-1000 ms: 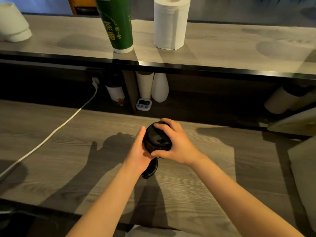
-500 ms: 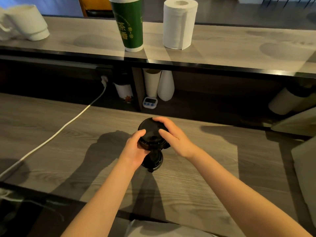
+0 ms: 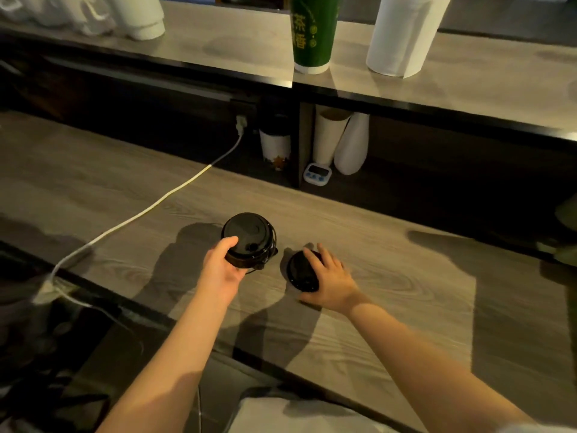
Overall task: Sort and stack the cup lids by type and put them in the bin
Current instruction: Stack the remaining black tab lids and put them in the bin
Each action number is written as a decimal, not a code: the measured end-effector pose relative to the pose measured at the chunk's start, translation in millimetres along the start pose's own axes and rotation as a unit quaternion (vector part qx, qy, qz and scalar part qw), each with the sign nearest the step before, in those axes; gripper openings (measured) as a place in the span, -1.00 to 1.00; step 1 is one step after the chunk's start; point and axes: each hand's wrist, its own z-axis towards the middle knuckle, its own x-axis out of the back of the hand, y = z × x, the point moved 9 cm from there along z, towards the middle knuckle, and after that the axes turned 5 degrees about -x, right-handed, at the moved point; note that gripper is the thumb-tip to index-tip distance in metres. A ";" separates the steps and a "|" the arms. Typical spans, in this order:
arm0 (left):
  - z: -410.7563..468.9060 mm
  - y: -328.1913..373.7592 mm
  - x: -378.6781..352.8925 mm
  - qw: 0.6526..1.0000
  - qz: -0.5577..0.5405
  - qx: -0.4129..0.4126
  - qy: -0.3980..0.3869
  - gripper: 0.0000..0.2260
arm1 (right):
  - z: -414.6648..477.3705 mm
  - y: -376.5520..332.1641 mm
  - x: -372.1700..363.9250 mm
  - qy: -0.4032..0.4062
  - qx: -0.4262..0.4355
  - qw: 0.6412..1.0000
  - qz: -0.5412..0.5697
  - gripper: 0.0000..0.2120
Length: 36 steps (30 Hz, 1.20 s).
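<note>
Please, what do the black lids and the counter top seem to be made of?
The stack of black lids in the left hand and the black lid under the right hand look like thin moulded plastic, glossy, with soft highlights. The counter top looks like matt wood-grain laminate, by its grey printed-looking grain; real wood is possible.

Left grip (image 3: 221, 270) curled round lid stack (image 3: 246, 235); right grip (image 3: 332, 281) palm-down, curled over single lid (image 3: 298, 273); forearms bare

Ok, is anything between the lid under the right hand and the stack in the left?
Nothing visible: only bare counter lies between the black lid under the right hand and the lid stack the left hand grips. No bin is in view.
</note>
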 end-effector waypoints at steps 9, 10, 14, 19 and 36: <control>-2.4 -10.6 12.5 1.000 -0.003 0.016 0.022 -0.56 | 4.0 -6.8 0.8 0.053 -0.018 0.997 -0.056 -0.20; -2.1 -11.7 11.6 1.000 0.000 0.017 0.020 -0.56 | 3.3 -4.8 2.4 0.050 -0.018 0.998 -0.045 -0.21; -1.6 -18.5 6.7 1.000 0.015 0.025 0.008 -0.53 | -3.9 6.5 11.6 0.042 -0.019 0.998 0.040 -0.22; -2.0 -29.8 -2.4 0.999 0.027 0.031 -0.002 -0.51 | -17.6 22.4 39.5 0.108 -0.043 0.968 0.223 -0.23; -45.1 -67.9 -94.6 0.983 0.068 0.105 -0.135 -0.63 | -58.8 -27.7 120.4 0.191 0.110 0.959 0.176 -0.15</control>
